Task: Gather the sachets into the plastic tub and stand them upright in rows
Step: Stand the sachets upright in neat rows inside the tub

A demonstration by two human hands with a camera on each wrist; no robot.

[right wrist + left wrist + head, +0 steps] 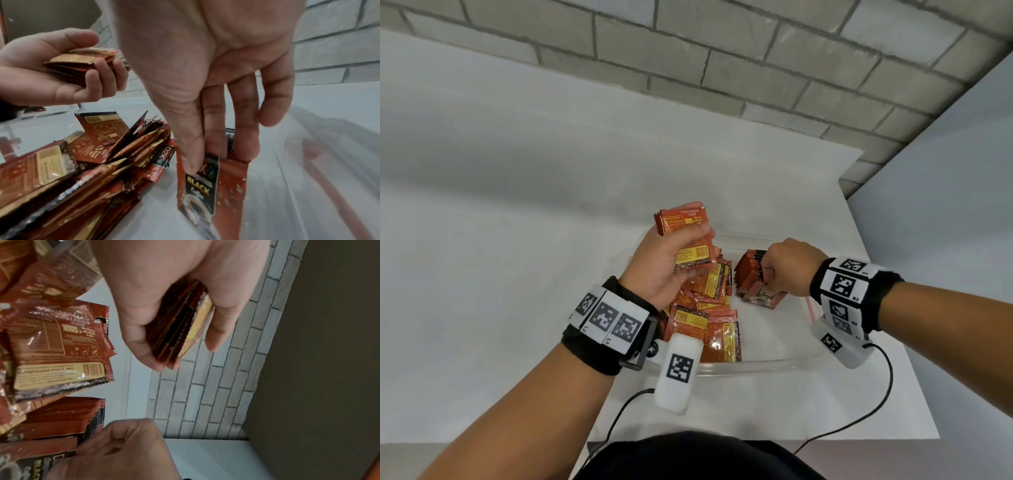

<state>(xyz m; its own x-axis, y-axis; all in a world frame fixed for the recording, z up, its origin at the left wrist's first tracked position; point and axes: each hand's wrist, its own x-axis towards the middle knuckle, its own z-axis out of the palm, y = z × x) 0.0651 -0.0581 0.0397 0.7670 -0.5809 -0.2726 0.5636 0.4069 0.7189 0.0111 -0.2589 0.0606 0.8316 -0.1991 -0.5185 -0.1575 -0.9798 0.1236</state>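
Pinching sachet (207, 191) top edge: right hand (216, 73) grip, inside tub (784, 359).

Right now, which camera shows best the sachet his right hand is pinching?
The right wrist view: the pinched sachet fills the frame, front print readable, under the right hand. The head view shows it small, mostly behind the knuckles. The left wrist view catches only its blurred corner.

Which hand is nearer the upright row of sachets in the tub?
Right. The right hand touches the upright row, pinching its front sachet. The left hand hangs apart, above the loose pile, gripping a stack.
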